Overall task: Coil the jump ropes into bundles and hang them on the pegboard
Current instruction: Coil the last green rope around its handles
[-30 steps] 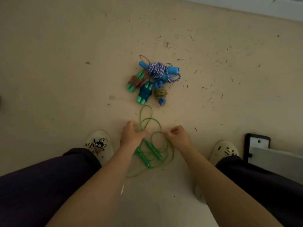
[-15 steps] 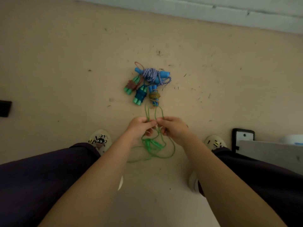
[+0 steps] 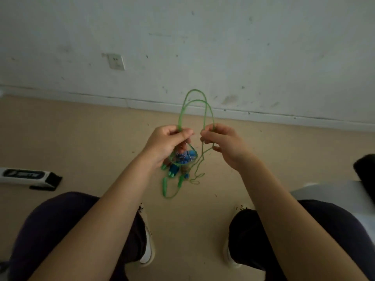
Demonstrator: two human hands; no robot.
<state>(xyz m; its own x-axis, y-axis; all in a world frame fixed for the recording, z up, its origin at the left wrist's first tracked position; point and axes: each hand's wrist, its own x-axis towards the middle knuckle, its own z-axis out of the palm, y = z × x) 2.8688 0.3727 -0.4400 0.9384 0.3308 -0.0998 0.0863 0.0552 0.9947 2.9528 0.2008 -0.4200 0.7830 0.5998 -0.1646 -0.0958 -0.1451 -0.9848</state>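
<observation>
The left hand [image 3: 169, 142], which a second ago was down at the floor [image 3: 85, 138] among the slack, is now raised, its fingers pinching the green jump rope [image 3: 194, 102] beside the right hand [image 3: 223, 142], whose fingers pinch the other side. Two loops arch toward twelve o'clock while the handles [image 3: 164, 186] dangle toward six, over the coiled bundles [image 3: 182, 161] on the floor. Coiling has probably just begun; no pegboard is in view.

Green jump rope [image 3: 183, 110]; blue-and-white bundles [image 3: 185, 157]; beige floor [image 3: 81, 138]; whitish wall [image 3: 243, 47]
</observation>
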